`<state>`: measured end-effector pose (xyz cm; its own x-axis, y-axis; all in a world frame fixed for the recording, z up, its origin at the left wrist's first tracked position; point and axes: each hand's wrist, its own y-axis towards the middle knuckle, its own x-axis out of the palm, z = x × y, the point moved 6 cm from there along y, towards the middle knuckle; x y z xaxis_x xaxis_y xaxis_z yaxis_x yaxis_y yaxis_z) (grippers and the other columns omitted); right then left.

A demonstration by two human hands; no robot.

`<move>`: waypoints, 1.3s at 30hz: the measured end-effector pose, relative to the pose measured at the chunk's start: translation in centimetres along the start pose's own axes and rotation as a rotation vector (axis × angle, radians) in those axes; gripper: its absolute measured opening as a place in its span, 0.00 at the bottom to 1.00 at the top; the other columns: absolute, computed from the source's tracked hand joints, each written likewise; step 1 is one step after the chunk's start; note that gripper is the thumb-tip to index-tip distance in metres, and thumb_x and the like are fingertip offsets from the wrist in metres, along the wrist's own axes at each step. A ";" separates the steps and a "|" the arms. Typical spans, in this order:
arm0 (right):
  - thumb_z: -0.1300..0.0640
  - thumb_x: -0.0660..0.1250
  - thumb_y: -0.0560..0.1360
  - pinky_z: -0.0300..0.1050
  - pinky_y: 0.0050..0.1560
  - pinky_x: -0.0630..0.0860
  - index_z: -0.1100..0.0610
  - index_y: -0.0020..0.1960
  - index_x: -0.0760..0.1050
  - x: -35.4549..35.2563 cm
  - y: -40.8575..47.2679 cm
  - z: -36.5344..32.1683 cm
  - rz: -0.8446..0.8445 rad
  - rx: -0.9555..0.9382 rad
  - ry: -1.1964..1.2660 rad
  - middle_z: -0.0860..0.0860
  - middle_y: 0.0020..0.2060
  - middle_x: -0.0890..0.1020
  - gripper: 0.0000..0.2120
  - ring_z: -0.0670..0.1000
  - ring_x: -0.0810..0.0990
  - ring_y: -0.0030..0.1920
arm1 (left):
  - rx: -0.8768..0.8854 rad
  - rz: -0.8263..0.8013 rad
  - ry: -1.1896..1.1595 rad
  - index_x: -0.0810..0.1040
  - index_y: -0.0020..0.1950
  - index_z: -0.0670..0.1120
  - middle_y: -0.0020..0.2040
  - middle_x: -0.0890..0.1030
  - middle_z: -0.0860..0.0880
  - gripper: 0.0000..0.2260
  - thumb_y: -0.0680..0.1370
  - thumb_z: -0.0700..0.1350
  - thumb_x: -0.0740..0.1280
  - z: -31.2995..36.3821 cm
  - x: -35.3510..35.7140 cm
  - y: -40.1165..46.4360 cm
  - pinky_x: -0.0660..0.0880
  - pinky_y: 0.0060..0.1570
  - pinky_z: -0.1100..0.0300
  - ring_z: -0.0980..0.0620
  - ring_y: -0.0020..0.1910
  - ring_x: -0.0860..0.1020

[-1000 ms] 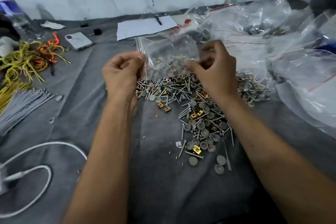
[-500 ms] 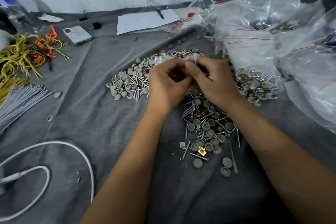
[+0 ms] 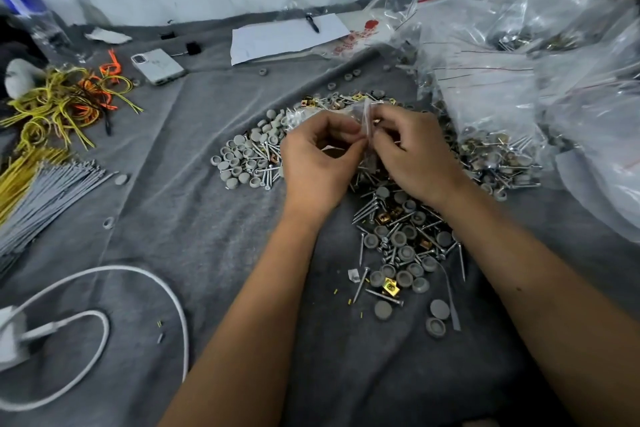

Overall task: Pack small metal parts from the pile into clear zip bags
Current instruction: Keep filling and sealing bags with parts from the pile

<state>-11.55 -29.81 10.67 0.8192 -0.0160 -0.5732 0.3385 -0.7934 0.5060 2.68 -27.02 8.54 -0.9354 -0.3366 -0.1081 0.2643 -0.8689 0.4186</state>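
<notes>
A zip bag (image 3: 367,121) is pinched edge-on between the curled left hand (image 3: 317,159) and right hand (image 3: 414,152), long axis toward 12 o'clock, above the pile (image 3: 398,239).

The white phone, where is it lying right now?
The white phone lies face down on the grey cloth at the far left, between the yellow and orange ties and the sheet of paper.

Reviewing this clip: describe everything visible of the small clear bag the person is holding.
The small clear zip bag is thin see-through plastic, bunched into a narrow upright strip between the two hands. The left hand and the right hand both pinch it at their fingertips, above the pile of screws, grey caps and brass clips. Its contents and whether it is sealed cannot be told; most of it is hidden by fingers.
</notes>
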 end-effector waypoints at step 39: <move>0.61 0.66 0.78 0.35 0.30 0.70 0.59 0.41 0.82 -0.9 -0.4 1.2 0.082 0.124 -0.147 0.48 0.31 0.81 0.09 0.46 0.77 0.29 | -0.005 0.054 -0.015 0.84 0.41 0.45 0.34 0.83 0.52 0.05 0.74 0.37 0.77 0.0 -0.7 0.4 0.73 0.30 0.65 0.59 0.30 0.76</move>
<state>-13.00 -30.18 10.18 0.7621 -0.1649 -0.6261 0.2069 -0.8543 0.4769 3.45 -27.13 8.84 -0.9233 -0.3773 -0.0722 0.3153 -0.8516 0.4188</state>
